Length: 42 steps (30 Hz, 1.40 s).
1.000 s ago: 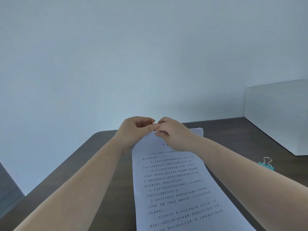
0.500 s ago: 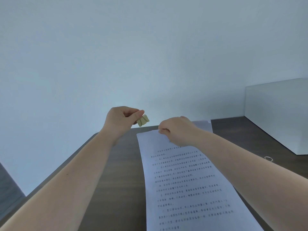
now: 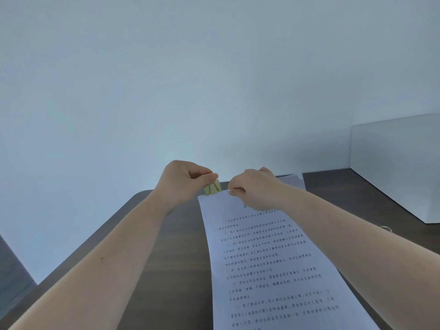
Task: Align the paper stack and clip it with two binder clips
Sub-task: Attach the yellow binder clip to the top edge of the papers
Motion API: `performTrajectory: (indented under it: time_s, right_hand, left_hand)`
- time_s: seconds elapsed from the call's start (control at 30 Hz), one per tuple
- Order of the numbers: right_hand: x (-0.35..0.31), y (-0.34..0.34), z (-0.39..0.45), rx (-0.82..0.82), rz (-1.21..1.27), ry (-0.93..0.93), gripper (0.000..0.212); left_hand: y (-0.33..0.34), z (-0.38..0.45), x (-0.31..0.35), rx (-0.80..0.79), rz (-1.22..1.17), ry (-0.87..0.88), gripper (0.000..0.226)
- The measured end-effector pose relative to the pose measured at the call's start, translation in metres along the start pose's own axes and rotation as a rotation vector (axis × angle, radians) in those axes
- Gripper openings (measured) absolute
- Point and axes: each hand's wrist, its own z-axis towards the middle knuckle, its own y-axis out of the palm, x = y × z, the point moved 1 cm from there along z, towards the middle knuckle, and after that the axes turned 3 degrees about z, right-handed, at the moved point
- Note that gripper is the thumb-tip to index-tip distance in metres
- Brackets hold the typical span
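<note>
A stack of white printed paper [image 3: 266, 263] lies lengthwise on the dark wooden table [image 3: 166, 270]. My left hand [image 3: 183, 179] pinches a yellow binder clip [image 3: 212, 188] by its handles, its jaws at the far left corner of the stack's top edge. My right hand [image 3: 252, 189] grips the far edge of the paper just right of the clip. One sheet's corner [image 3: 295, 181] sticks out beyond the stack past my right hand. A wire loop of a second binder clip [image 3: 386, 228] peeks out behind my right forearm.
A white box [image 3: 395, 167] stands at the back right of the table. The table's rounded far left corner [image 3: 140, 195] lies close to my left hand, with a plain pale wall behind it.
My left hand lifted the yellow clip away to the left, then brought it back down to the stack's far left corner. The paper shifted right, and my right hand stayed on its far edge.
</note>
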Motion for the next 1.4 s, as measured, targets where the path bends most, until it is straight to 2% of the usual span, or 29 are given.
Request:
performTrajectory:
  time_s: [0.1,0.2,0.4,0.57,0.73,0.77,0.87,0.9,0.97,1.03,1.2,1.4]
  right_hand:
    - [-0.002,0.0,0.001,-0.023,0.027,-0.002,0.045]
    - [-0.004,-0.002,0.003,-0.024,0.045,-0.011,0.043]
    - [0.0,-0.006,0.002,-0.013,0.032,0.003,0.044]
    - [0.005,-0.003,-0.002,-0.005,0.04,0.024,0.042]
    - [0.005,-0.003,-0.005,-0.007,0.071,0.038,0.041]
    - [0.006,-0.004,-0.006,-0.001,0.09,0.041,0.041]
    - [0.009,-0.009,-0.005,0.018,0.129,0.051,0.034]
    - [0.01,-0.01,-0.004,0.018,0.138,0.055,0.033]
    - [0.011,-0.012,-0.004,0.014,0.159,0.057,0.033]
    - [0.012,-0.012,-0.004,0.016,0.163,0.052,0.033]
    - [0.014,-0.013,-0.008,0.01,0.178,0.073,0.039]
    - [0.017,-0.013,-0.007,-0.002,0.216,0.085,0.04]
  left_hand:
    - [0.002,0.0,0.0,-0.014,0.01,-0.006,0.016]
    - [0.004,0.0,-0.005,-0.045,0.071,-0.026,0.007]
    - [0.003,0.002,-0.017,-0.07,0.109,-0.057,0.011]
    - [0.008,0.002,-0.026,-0.145,0.109,-0.087,0.024]
    - [0.012,0.001,-0.028,-0.18,0.148,-0.074,0.022]
    - [0.013,0.0,-0.029,-0.204,0.162,-0.052,0.027]
    - [0.013,-0.001,-0.032,-0.272,0.274,0.063,0.072]
    - [0.014,-0.001,-0.032,-0.261,0.293,0.11,0.079]
    - [0.015,-0.001,-0.03,-0.192,0.283,0.192,0.072]
    - [0.018,0.001,-0.029,-0.119,0.257,0.23,0.05]
    - [0.024,0.002,-0.023,-0.156,0.197,0.129,0.014]
    - [0.028,-0.002,-0.021,-0.199,0.048,0.104,0.013]
